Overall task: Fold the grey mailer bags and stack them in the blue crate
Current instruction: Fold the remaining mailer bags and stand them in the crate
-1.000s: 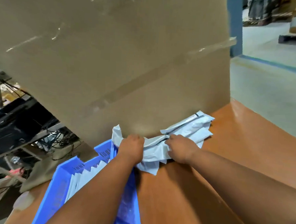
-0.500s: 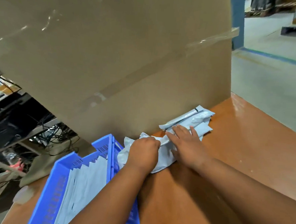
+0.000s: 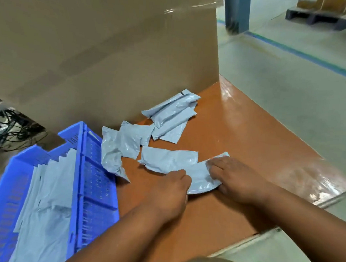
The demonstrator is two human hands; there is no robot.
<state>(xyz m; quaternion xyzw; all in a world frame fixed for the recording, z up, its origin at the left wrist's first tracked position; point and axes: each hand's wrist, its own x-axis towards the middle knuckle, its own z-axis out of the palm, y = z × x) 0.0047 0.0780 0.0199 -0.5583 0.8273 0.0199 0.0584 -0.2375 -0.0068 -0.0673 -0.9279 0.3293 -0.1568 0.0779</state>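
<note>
2 hands now work 1 bag (image 3: 198, 173) on the desk (image 3: 248, 138), near its front edge. A second ago both hands gripped the bunch against the box (image 3: 102, 47); since then the bags have spread loose across the desk, so I judge a fresh fold is starting. My left hand (image 3: 173, 189) pinches the bag's near-left edge; my right hand (image 3: 235, 178) grips its right end. Its long axis runs left to right, the right end tilted slightly far. Folded bags already lie in the crate (image 3: 97, 179) at left.
</note>
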